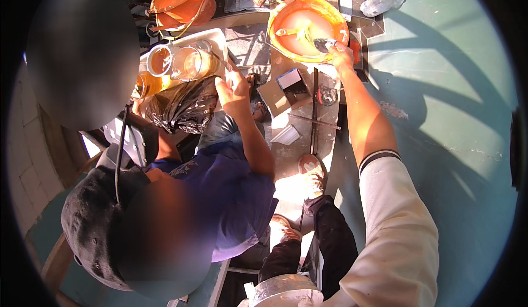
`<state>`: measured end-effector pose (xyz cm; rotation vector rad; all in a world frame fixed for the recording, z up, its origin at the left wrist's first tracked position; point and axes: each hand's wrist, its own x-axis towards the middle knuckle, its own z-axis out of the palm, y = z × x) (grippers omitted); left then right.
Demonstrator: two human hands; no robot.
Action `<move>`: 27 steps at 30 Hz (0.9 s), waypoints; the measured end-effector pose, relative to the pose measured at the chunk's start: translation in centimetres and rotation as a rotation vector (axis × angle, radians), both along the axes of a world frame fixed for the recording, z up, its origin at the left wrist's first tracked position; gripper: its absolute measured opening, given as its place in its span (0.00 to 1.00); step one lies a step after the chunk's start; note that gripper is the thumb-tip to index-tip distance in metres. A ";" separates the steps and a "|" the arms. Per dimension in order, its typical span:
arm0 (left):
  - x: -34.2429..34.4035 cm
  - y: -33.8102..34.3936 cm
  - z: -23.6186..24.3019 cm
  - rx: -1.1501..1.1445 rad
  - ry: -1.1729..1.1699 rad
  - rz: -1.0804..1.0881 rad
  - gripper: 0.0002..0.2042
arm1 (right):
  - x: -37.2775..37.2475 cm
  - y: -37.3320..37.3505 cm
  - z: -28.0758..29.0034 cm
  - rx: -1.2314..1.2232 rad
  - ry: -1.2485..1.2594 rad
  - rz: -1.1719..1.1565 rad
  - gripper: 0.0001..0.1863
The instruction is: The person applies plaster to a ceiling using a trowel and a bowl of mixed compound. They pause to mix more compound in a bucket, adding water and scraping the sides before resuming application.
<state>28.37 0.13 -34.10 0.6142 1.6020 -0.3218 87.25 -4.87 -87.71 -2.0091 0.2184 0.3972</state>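
My right hand [342, 56] reaches out at the end of a white sleeve to the near right rim of an orange basin [273, 38]. Its fingers are closed on a small flat tool with a dark blade [322, 44], which hangs over the inside of the basin. Pale, creamy liquid [301, 42] fills the basin's bottom, and yellowish pieces [302, 30] stick out of it; their kind is unclear. My left hand does not show. At the bottom edge, close to my body, is a whitish round can [286, 291]; what holds it is hidden.
A co-worker in a blue shirt [231, 197] and black cap [96, 219] grips a white tray [221, 42] with glass jugs [192, 62]. Orange buckets [190, 10], a black plastic bag [184, 106], an open small box [275, 97], tape [328, 95] and a bottle [385, 1] lie around.
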 end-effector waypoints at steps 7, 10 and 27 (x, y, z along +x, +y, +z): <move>-1.3 0.5 0.0 -0.018 0.002 -0.024 0.44 | -0.4 -4.1 -0.3 0.378 0.049 -0.055 0.14; -1.9 0.1 0.3 -0.022 -0.004 -0.023 0.44 | -2.0 -6.0 3.3 0.409 0.063 -0.078 0.14; -19.0 0.2 6.1 -0.016 -0.175 -0.250 0.44 | -21.6 -23.9 18.3 0.371 0.018 -0.318 0.13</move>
